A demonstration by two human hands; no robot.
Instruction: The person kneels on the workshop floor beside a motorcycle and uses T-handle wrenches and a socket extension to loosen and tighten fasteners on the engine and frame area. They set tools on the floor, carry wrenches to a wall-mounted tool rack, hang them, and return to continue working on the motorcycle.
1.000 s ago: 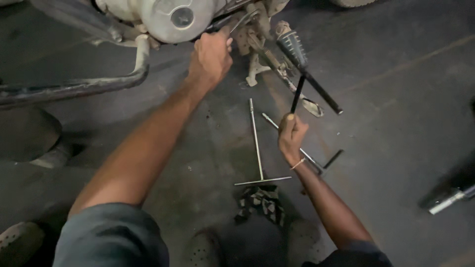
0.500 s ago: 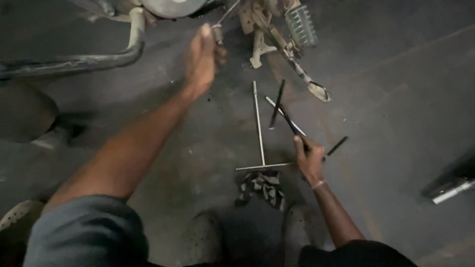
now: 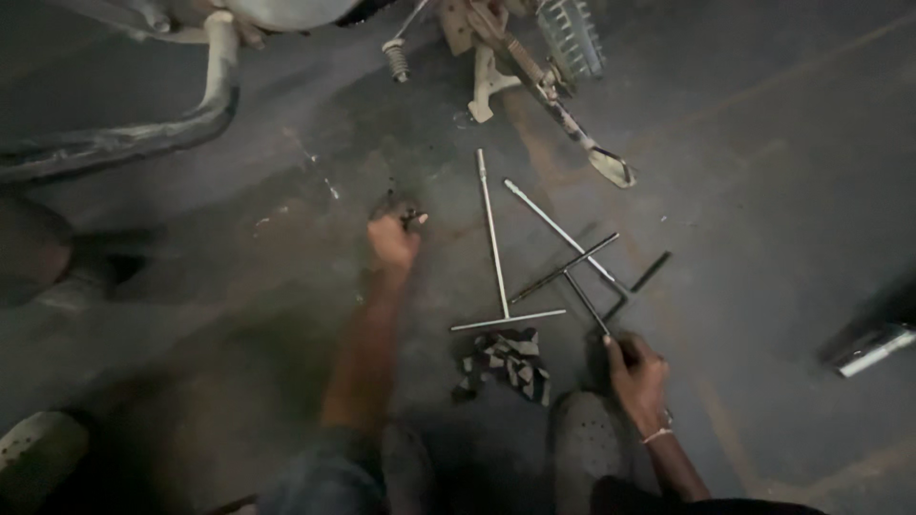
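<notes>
My left hand [image 3: 394, 240] is low over the floor, fingers closed on a small dark part [image 3: 412, 217]. My right hand [image 3: 636, 370] grips the near end of a black T-handle wrench [image 3: 571, 276], which lies flat on the concrete. A silver T-handle wrench [image 3: 493, 250] lies between my hands, its crossbar toward me. A second long silver wrench [image 3: 558, 229] lies crossed under the black one. A patterned rag [image 3: 506, 363] sits just below the silver crossbar.
A motorcycle's underside fills the top edge: the exhaust pipe [image 3: 196, 116] at left, a spring [image 3: 395, 57], the side stand [image 3: 572, 133] and a ribbed footpeg [image 3: 570, 33]. A metal tube [image 3: 873, 348] lies at right. My shoes [image 3: 584, 448] are near the rag.
My left hand came down from the motorcycle to the floor. My right hand lowered the black wrench onto the floor and drew back toward me.
</notes>
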